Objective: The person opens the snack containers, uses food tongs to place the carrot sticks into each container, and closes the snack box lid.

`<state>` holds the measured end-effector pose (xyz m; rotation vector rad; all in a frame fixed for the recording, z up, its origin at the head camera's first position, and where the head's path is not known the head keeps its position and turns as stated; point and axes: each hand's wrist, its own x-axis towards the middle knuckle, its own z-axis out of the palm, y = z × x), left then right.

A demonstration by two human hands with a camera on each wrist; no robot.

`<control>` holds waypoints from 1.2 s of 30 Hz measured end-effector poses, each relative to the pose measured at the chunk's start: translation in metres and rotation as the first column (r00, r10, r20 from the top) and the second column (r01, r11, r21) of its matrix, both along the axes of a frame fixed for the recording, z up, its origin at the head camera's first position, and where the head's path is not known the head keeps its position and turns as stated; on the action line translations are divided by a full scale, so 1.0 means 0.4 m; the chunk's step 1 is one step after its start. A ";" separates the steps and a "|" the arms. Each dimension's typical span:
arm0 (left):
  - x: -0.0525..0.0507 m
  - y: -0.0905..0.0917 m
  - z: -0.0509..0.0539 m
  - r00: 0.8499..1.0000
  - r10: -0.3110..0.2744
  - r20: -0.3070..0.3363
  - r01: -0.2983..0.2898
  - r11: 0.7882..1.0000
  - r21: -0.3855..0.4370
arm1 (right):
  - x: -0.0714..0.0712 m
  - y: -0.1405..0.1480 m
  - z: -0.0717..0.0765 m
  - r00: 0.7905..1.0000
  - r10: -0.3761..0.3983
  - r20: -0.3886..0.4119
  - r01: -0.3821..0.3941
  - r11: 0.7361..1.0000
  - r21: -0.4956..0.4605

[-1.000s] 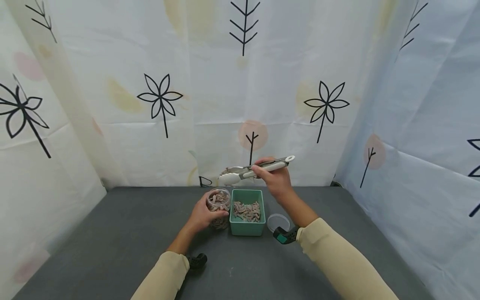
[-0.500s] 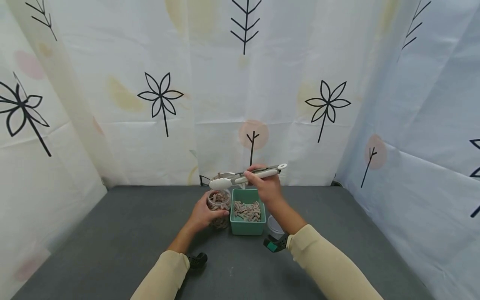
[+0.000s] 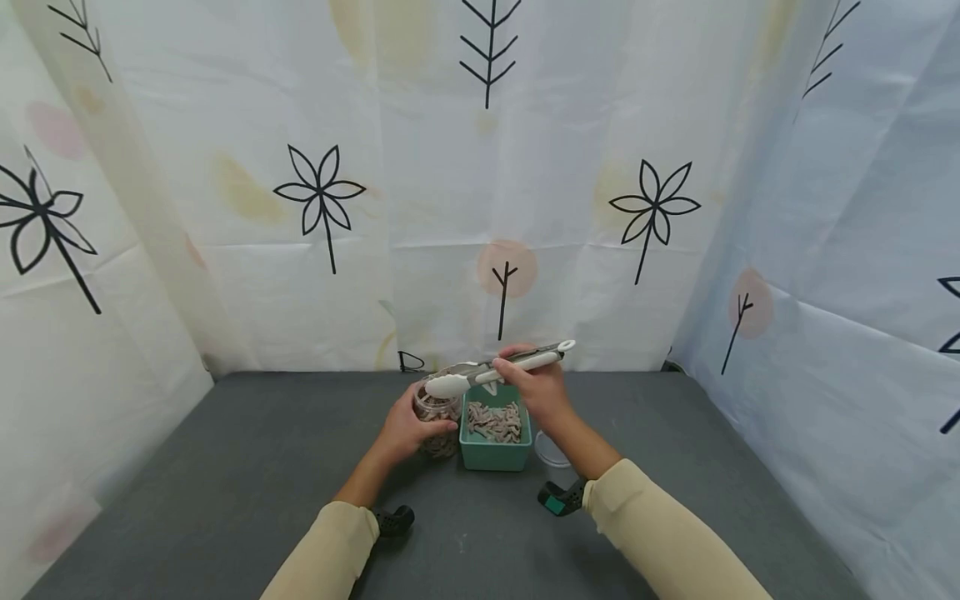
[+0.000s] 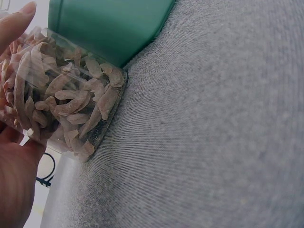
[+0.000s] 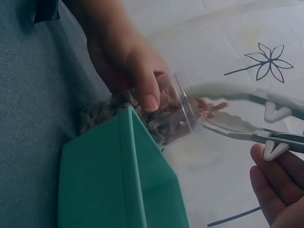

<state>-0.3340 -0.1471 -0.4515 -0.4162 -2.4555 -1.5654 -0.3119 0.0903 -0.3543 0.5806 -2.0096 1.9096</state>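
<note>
My left hand (image 3: 405, 429) grips a clear jar (image 4: 66, 95) of brownish dried strips, thumb and fingers round its side. The jar stands on the table against a green bin (image 3: 495, 457), which holds more of these strips (image 3: 495, 423). My right hand (image 3: 536, 383) holds white-and-grey tongs (image 3: 527, 362) by the handles, above the bin. In the right wrist view, the tongs' scalloped heads (image 5: 232, 122) stand apart at the jar's mouth, with a few strips sticking out between them. How far the heads reach into the jar is unclear.
A round translucent lid (image 3: 551, 450) lies on the dark grey table (image 3: 480, 542), right of the bin and partly behind my right forearm. White patterned cloth (image 3: 420, 275) hangs behind the table and on both sides.
My right hand has brought the tongs leftward and down from above the bin to the jar's mouth. The left hand, jar and bin have stayed in place.
</note>
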 end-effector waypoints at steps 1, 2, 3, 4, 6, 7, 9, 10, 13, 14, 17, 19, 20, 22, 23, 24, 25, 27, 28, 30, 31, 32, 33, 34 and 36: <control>0.001 0.000 0.001 1.000 -0.001 -0.004 0.001 1.000 0.006 | 0.000 0.002 0.001 1.000 0.004 -0.002 -0.004 1.000 0.006; 0.001 0.000 0.001 1.000 -0.003 -0.007 0.003 1.000 0.013 | 0.000 0.003 0.003 1.000 0.007 -0.004 -0.007 1.000 0.010; 0.001 0.000 0.001 1.000 -0.004 -0.006 0.004 1.000 0.019 | 0.000 0.005 0.005 1.000 0.006 -0.012 -0.006 1.000 0.016; 0.002 0.000 0.001 1.000 -0.005 -0.010 0.005 1.000 0.019 | 0.000 0.006 0.007 1.000 0.005 -0.021 -0.004 1.000 0.020; 0.001 0.000 -0.001 1.000 -0.006 -0.008 0.006 1.000 0.015 | 0.000 0.008 0.010 0.999 -0.001 -0.037 0.002 1.000 0.016; 0.001 -0.001 -0.002 1.000 -0.006 -0.006 0.006 1.000 0.011 | 0.000 0.010 0.011 0.999 -0.004 -0.046 0.005 1.000 0.009; -0.001 -0.001 -0.004 1.000 -0.003 0.002 0.003 1.000 0.006 | 0.002 0.016 0.017 0.998 -0.014 -0.064 0.013 1.000 -0.014; -0.001 -0.001 -0.005 1.000 -0.003 0.002 0.003 1.000 0.001 | 0.004 0.019 0.020 0.998 -0.019 -0.068 0.017 1.000 -0.025; -0.003 -0.001 -0.005 1.000 0.004 0.007 -0.004 1.000 0.004 | 0.015 0.034 0.038 0.997 -0.040 -0.070 0.037 0.998 -0.042; -0.003 -0.001 -0.004 1.000 0.006 0.007 -0.006 1.000 0.005 | 0.015 0.040 0.042 0.996 -0.048 -0.072 0.045 0.998 -0.041; -0.003 0.001 0.000 1.000 0.010 -0.002 -0.010 1.000 0.000 | 0.011 0.065 0.045 0.995 -0.063 -0.075 0.060 0.997 -0.042; -0.003 0.001 0.002 1.000 0.010 -0.010 -0.010 1.000 -0.004 | 0.004 0.083 0.039 0.994 -0.074 -0.077 0.071 0.997 -0.041; -0.002 0.001 0.002 1.000 0.010 -0.012 -0.010 1.000 -0.006 | -0.004 0.094 0.031 0.994 -0.082 -0.079 0.079 0.996 -0.041; -0.003 0.001 0.002 1.000 0.010 -0.017 -0.010 1.000 -0.010 | -0.009 0.112 0.020 0.992 -0.096 -0.086 0.093 0.995 -0.035; -0.003 0.001 0.002 1.000 0.009 -0.016 -0.009 1.000 -0.009 | -0.011 0.120 0.015 0.991 -0.101 -0.091 0.098 0.995 -0.033; -0.003 0.001 0.001 1.000 0.008 -0.016 -0.008 1.000 -0.009 | -0.013 0.128 0.009 0.990 -0.103 -0.097 0.100 0.994 -0.032; -0.003 0.001 0.001 1.000 0.005 -0.016 -0.006 1.000 -0.009 | -0.014 0.136 0.003 0.989 -0.103 -0.103 0.100 0.995 -0.029; -0.003 0.000 0.000 1.000 0.001 -0.015 -0.001 1.000 -0.006 | -0.015 0.149 -0.008 0.988 -0.101 -0.117 0.099 0.995 -0.019; -0.003 0.000 0.000 1.000 0.000 -0.014 0.000 1.000 -0.005 | -0.015 0.155 -0.013 0.988 -0.103 -0.118 0.102 0.995 -0.009; -0.003 0.000 0.000 1.000 -0.005 -0.013 0.005 1.000 -0.005 | -0.014 0.167 -0.023 0.988 -0.107 -0.113 0.110 0.994 0.025; -0.002 -0.001 0.001 1.000 -0.007 -0.012 0.007 1.000 -0.003 | -0.014 0.171 -0.028 0.989 -0.104 -0.105 0.109 0.993 0.045; -0.001 -0.001 0.002 1.000 -0.009 -0.011 0.009 1.000 -0.002 | -0.012 0.175 -0.032 0.990 -0.100 -0.100 0.107 0.992 0.067; -0.001 -0.001 0.002 1.000 -0.009 -0.011 0.009 1.000 -0.002 | -0.011 0.179 -0.038 0.991 -0.100 -0.090 0.109 0.990 0.093; -0.001 -0.001 0.001 1.000 -0.008 -0.014 0.008 1.000 -0.008 | -0.010 0.181 -0.043 0.992 -0.097 -0.079 0.105 0.987 0.117; -0.001 -0.001 0.000 1.000 -0.006 -0.017 0.006 1.000 -0.015 | -0.008 0.184 -0.055 0.995 -0.083 -0.055 0.091 0.983 0.157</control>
